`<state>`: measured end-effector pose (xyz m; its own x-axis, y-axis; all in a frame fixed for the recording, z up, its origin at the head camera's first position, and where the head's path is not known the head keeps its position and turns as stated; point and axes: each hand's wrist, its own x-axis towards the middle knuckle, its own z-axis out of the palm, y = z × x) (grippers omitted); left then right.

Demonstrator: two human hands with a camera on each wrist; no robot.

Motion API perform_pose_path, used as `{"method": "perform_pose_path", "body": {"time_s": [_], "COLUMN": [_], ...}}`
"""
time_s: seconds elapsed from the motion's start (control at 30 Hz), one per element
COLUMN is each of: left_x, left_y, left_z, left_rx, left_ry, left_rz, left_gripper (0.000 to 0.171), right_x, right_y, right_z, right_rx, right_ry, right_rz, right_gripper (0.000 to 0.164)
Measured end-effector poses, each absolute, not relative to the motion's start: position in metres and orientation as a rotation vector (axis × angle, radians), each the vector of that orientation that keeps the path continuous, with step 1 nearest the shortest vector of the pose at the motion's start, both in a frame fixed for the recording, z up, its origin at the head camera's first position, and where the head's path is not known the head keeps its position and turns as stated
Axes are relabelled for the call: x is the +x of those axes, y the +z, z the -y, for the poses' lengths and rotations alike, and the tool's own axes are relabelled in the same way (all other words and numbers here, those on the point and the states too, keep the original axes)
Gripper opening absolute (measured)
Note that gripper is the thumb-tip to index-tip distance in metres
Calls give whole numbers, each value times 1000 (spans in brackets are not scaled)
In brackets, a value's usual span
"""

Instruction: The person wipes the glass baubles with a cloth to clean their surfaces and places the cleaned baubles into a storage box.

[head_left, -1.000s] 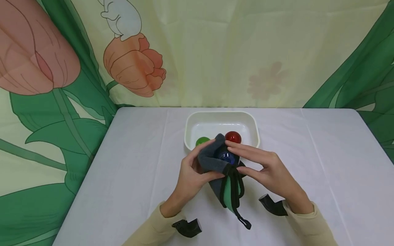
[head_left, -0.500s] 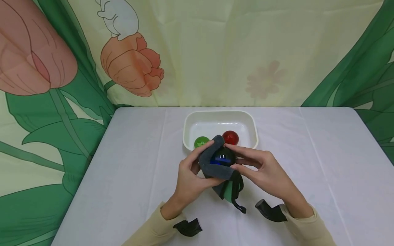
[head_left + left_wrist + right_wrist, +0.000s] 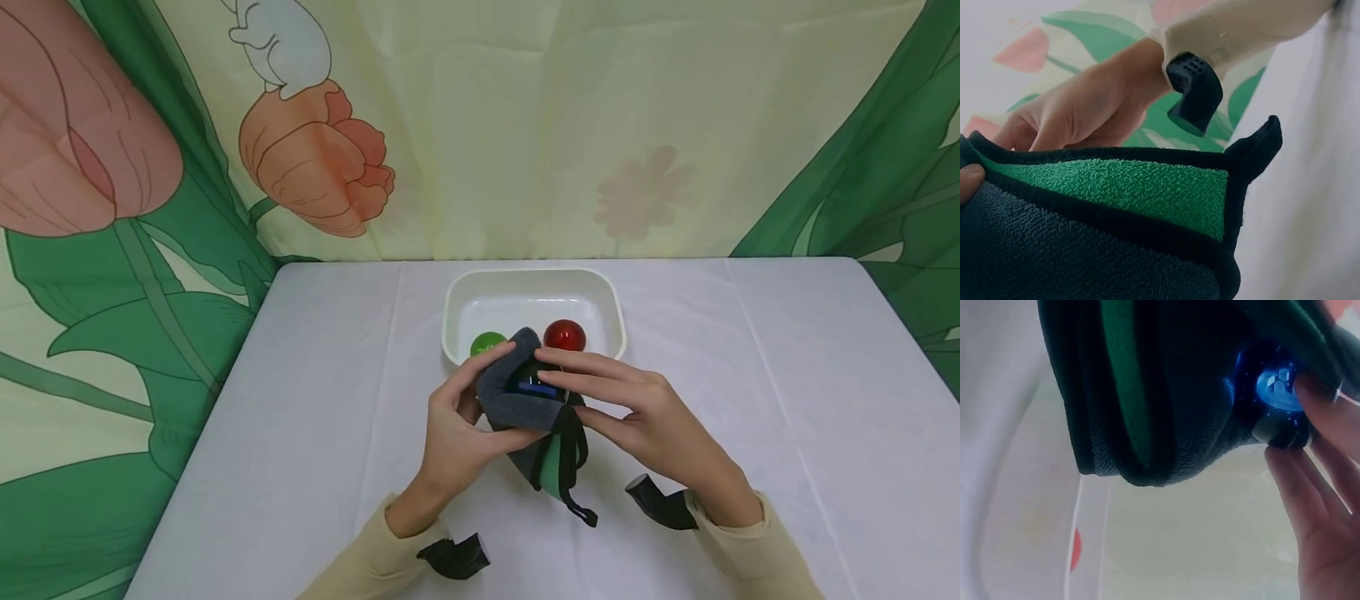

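Observation:
A dark grey towel with a green reverse, black edging and a hanging loop is folded around a glossy blue ball. My left hand grips the towel from the left, fingers behind it and thumb along the front fold. On the ball's right side is my right hand, whose fingers and thumb pinch it at the towel's opening. In the right wrist view the fingertips touch the shiny blue ball. The left wrist view shows the towel's green side between dark edges; the ball is hidden there.
Just behind the hands stands a white tray. Inside it lie a green ball and a red ball, the green one partly covered by the left hand. A white cloth covers the table, with a printed curtain at the back.
The ball turned within the towel and showed more half a second ago; my right fingers now cover more of its top. The towel's hanging end swung up from its lower position a second ago.

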<state>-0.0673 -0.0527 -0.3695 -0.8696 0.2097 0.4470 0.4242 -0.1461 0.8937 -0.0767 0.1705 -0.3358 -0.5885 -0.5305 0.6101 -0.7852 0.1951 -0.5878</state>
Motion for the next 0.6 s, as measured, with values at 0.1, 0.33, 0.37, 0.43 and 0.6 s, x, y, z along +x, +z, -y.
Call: {"method": "perform_pose_path", "body": {"time_s": [0.1, 0.33, 0.37, 0.43, 0.6], "left_x": [-67, -68, -68, -68, -69], "left_y": [-370, -370, -370, -370, -369], "left_z": [53, 55, 55, 55, 55], "left_rx": [-732, -807, -814, -817, -778], "left_ry": [-2115, -2067, -2065, -2061, -2106], "left_rz": [1964, 1981, 1982, 1976, 1936], "left_gripper": [77, 83, 84, 83, 81], "right_x": [-78, -73, -72, -70, -69], "right_y": [-338, -335, -335, -334, -332], "right_z": [-170, -166, -166, -165, -168], "right_rx": [1240, 1029, 995, 965, 1033], "right_ry": [1360, 1587, 1604, 1611, 1492], "right_rz": [2206, 2303, 2315, 2334, 2383], "right_gripper": [40, 63, 60, 57, 54]}}
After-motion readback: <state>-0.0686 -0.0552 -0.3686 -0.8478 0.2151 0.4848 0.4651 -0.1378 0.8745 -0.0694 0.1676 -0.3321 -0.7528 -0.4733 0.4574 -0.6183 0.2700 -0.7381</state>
